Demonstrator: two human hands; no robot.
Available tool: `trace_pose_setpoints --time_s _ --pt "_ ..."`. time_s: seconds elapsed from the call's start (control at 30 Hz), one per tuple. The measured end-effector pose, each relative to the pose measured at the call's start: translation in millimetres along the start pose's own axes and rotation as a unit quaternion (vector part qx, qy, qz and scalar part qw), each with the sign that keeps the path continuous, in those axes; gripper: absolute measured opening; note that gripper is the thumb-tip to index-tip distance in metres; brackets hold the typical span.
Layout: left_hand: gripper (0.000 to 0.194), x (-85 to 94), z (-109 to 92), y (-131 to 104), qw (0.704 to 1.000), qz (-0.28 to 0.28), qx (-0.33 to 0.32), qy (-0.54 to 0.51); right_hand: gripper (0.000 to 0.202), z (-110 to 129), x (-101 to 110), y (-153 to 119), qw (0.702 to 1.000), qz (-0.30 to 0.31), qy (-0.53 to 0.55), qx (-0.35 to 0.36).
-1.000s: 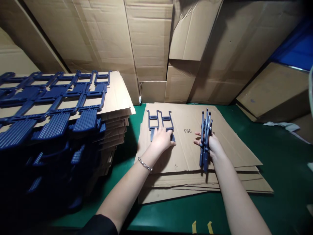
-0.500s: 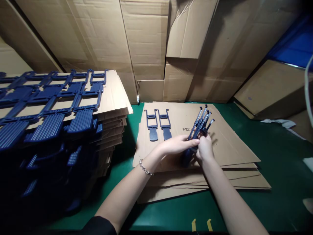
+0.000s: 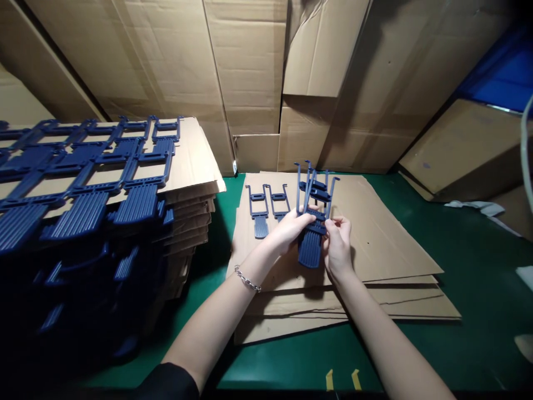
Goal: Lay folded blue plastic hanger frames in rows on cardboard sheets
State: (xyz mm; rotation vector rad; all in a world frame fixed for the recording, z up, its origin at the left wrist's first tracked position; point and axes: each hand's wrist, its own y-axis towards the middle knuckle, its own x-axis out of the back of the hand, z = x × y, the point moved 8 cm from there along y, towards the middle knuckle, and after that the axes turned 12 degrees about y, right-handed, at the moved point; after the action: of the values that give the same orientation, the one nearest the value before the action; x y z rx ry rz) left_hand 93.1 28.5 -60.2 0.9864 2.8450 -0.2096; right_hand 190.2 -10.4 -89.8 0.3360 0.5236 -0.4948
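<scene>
Between my hands, above the cardboard sheets, are blue plastic frames, each with prongs and a ribbed paddle end; at least two overlap. My left hand grips them from the left, thumb across the front. On the right edge, my right hand pinches them with thumb and fingers. Two similar frames lie side by side on the sheet to the left: the outer frame shows whole, while my left hand partly covers the inner frame.
At the left rises a tall stack of cardboard layers bearing rows of blue frames. Cardboard boxes wall off the back of the green table. Two yellow tape pieces mark its front edge. A white cable hangs at right.
The held frames have shifted left and turned, so their ribbed paddle and prongs now face me. Both hands moved with them, and the right hand went from a wrapped grip to a pinch.
</scene>
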Motion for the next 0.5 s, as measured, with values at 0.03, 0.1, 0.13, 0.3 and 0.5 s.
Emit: trace_pose_setpoints --time_s 0.03,0.1,0.13,0.3,0.5 --pt "0.024 5.2 -1 1 1.000 -0.018 -0.008 0.002 0.036 5 -1 -2 0.999 0.008 -0.030 0.025" --pt "0.023 15.5 -4 1 0.998 -0.060 -0.023 0.017 0.038 14 -10 -8 0.988 0.063 -0.129 0.062" --pt "0.022 18.9 -7 0 0.996 -0.076 -0.029 0.022 0.040 18 -18 -13 0.972 0.103 -0.199 0.075" --pt "0.015 17.1 -16 -8 0.995 -0.087 -0.031 0.033 0.061 21 -40 -30 0.871 0.196 -0.443 0.077" --pt "0.031 28.3 -24 -7 0.975 -0.111 -0.073 0.178 0.062 -14 -39 -30 0.942 0.229 -0.220 -0.108"
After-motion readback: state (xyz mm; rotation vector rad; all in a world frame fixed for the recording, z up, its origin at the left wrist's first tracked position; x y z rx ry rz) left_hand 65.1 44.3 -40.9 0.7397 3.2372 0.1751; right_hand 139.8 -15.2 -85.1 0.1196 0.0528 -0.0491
